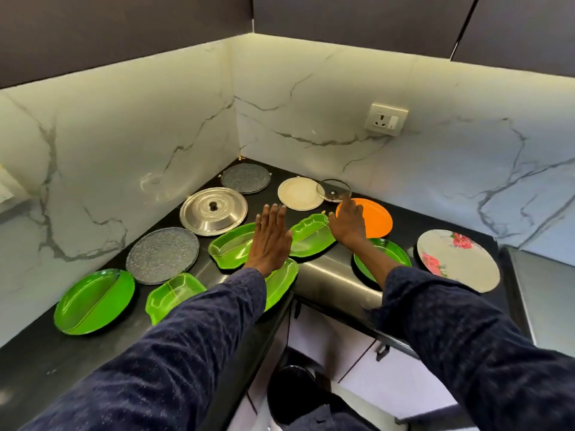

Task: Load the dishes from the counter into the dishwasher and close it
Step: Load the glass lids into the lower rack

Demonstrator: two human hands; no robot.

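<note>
My feed bright, evenly lit. Warm strip light under upper cabinets (357,23) washes marble backsplash (130,126); cooler blue cast at right. Glare on steel lid (213,215) and black counter (329,275) (soft reflections). Wide-angle bowing at edges. Sleeves (466,353) slightly soft; cabinets dark.

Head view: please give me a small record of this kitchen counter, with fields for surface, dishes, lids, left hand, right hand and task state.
surface: black corner counter, marble-pattern wall behind
dishes: green divided plastic plates, e.g. green oval plate; round orange plate; round cream plate; floral round plate; two grey speckled round plates, e.g.
lids: round steel lid with black knob; small glass lid
left hand: flat, straight fingers, over green plates, holding nothing
right hand: spread over the orange plate, fingertips at the glass lid
task state: dishes on counter; dishwasher not visible
</note>
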